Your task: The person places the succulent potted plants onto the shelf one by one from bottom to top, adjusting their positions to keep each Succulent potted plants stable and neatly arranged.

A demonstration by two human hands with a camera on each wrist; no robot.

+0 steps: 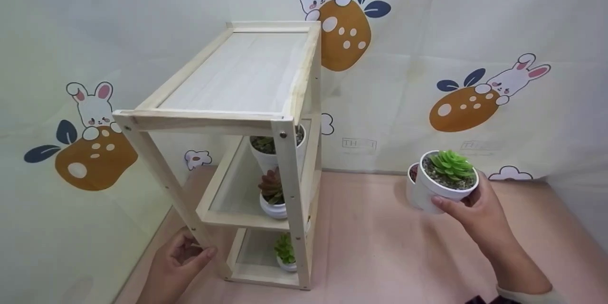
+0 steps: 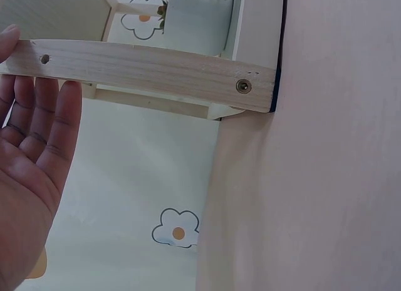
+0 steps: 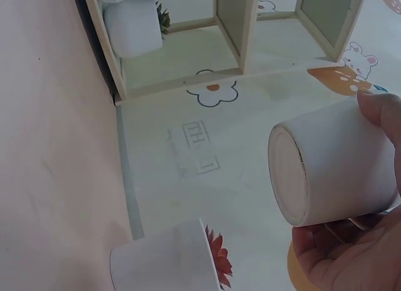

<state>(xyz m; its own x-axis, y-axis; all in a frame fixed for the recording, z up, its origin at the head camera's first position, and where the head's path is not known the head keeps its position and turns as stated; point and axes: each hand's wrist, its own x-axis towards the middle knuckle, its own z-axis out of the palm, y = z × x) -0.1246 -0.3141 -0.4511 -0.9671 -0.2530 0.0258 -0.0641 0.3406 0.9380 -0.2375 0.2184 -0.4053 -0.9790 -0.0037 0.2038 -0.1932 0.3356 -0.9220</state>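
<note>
My right hand [image 1: 484, 218] grips a white pot with a bright green succulent [image 1: 451, 166], held up above the table to the right of the shelf. The right wrist view shows the white underside and wall of this pot [image 3: 338, 159] between thumb and fingers. My left hand [image 1: 175, 261] pinches the front left post [image 1: 166, 185] of the pale wooden shelf [image 1: 237, 71]. In the left wrist view the thumb lies on one side of that post [image 2: 150, 66] and the fingers on the other. Partly hidden behind the held pot stands another white pot with a red succulent [image 3: 160, 260].
On the middle tier are a larger white pot [image 1: 266, 148] and a reddish-brown succulent [image 1: 273, 190] in a small white pot. A green succulent [image 1: 285, 249] sits on the bottom tier. Cloth walls with rabbit prints enclose the pink table [image 1: 370, 247].
</note>
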